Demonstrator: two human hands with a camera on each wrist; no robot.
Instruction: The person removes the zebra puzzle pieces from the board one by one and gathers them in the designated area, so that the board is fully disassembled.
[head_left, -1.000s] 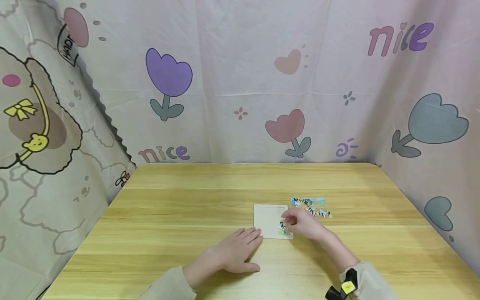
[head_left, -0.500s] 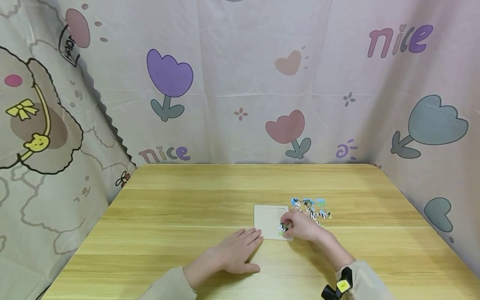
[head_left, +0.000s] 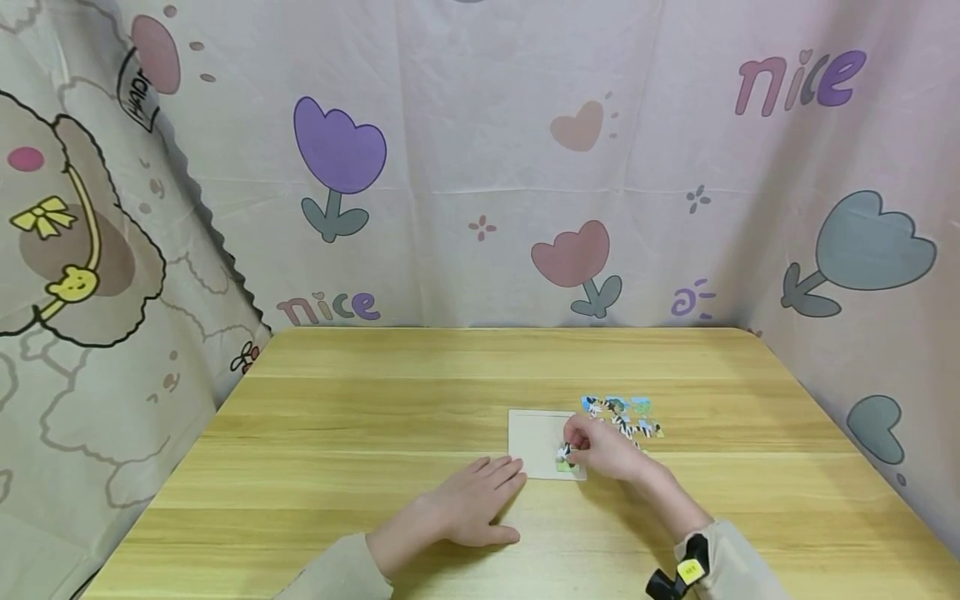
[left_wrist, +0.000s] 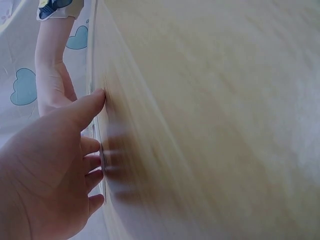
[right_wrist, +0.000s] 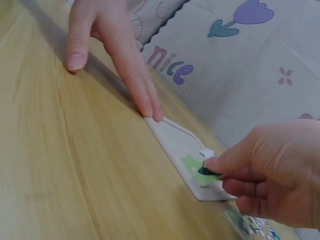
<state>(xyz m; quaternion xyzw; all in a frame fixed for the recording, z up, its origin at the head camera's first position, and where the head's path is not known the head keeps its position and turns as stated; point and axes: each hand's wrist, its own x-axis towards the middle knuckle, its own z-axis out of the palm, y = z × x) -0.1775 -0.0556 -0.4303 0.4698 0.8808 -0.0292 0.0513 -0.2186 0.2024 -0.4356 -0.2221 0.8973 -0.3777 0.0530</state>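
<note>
A shallow white puzzle tray (head_left: pixel 534 437) lies on the wooden table. My left hand (head_left: pixel 480 502) lies flat and spread, its fingertips on the tray's near left corner, as the right wrist view also shows. At the tray's lower right corner is a green, white and black puzzle piece (right_wrist: pixel 191 164). My right hand (head_left: pixel 606 448) pinches this piece at its right side, the thumb (right_wrist: pixel 225 161) on top and the other fingers curled beneath. Part of the piece is hidden behind the thumb and fingers.
Several loose puzzle pieces (head_left: pixel 641 407) with zebra stripes, blue and green lie just beyond and right of the tray, partly behind the right hand. A printed curtain (head_left: pixel 465 167) hangs behind the table (head_left: pixel 390 400) and along both sides.
My right hand has shifted slightly at the tray's lower right corner, its fingers closing in on the puzzle piece. My left hand has stayed in place.
</note>
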